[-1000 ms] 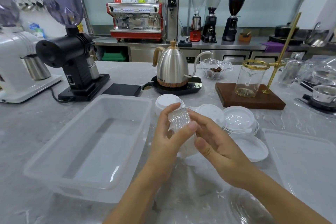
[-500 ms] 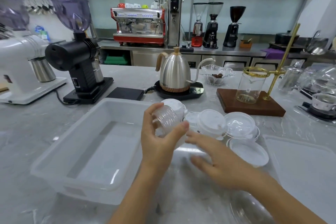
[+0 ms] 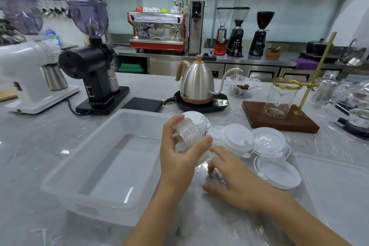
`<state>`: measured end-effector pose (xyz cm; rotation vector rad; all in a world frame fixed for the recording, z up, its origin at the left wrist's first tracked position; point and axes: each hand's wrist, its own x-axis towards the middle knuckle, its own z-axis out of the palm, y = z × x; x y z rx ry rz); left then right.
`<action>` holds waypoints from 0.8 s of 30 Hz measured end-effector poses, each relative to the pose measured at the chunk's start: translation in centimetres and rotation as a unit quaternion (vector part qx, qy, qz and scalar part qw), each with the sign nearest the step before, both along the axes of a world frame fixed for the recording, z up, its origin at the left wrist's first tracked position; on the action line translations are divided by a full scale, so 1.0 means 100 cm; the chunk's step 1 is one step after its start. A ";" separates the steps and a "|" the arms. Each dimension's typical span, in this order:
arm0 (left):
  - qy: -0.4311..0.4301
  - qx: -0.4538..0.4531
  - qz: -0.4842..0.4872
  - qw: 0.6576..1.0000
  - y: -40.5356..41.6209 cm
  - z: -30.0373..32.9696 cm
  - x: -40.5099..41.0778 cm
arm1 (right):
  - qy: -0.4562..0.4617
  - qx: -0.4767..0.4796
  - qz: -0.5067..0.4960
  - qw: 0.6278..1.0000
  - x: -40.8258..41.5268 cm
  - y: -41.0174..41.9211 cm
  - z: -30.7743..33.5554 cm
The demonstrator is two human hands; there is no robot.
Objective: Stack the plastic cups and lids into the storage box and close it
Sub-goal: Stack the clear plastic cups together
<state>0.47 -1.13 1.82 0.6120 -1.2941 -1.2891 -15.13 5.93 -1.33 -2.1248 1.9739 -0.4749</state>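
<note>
My left hand (image 3: 179, 156) grips a stack of clear ribbed plastic cups (image 3: 188, 133), held tilted just right of the storage box (image 3: 83, 175), an open translucent tub with nothing in it. My right hand (image 3: 233, 177) hovers low over the counter with fingers spread and bent downward, its fingertips on a clear cup (image 3: 214, 173) that is hard to make out. White lids (image 3: 236, 139) and clear lids (image 3: 268, 142) lie in a cluster right of the cups. One white lid (image 3: 278, 173) lies upside down nearer me. The box's flat lid (image 3: 335, 191) rests at the right.
A steel kettle (image 3: 196, 84) on a black base stands behind the lids. A black grinder (image 3: 93, 78) and a white machine (image 3: 32, 78) sit at the left. A wooden stand with a glass jar (image 3: 279, 100) is at the right. Clear plastic lies at the counter's near edge.
My left hand carried the cup stack left, toward the box's right rim. My right hand let go of the stack and dropped to the counter beside it.
</note>
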 end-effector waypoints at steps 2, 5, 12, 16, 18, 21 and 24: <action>-0.011 0.001 -0.003 1.000 -0.001 -0.001 0.000 | -0.027 -0.008 -0.006 1.000 0.001 0.003 0.003; -0.017 0.014 -0.012 1.000 -0.002 -0.003 -0.002 | -0.009 0.007 0.001 1.000 0.000 0.011 0.008; 0.002 0.083 -0.064 0.995 -0.006 -0.004 -0.002 | -0.030 0.029 -0.018 0.999 -0.003 0.021 0.020; 0.008 0.113 -0.093 0.989 -0.007 -0.004 -0.002 | -0.157 -0.012 -0.039 0.987 -0.010 0.026 0.034; 0.006 0.131 -0.119 0.984 -0.007 -0.005 -0.002 | -0.239 -0.084 -0.079 0.964 -0.014 0.026 0.040; 0.000 0.161 -0.195 0.967 -0.004 -0.005 -0.002 | -0.373 -0.147 -0.142 0.905 -0.017 0.023 0.044; -0.024 0.169 -0.259 0.951 0.001 -0.005 -0.004 | -0.473 -0.132 -0.140 0.860 -0.018 0.021 0.046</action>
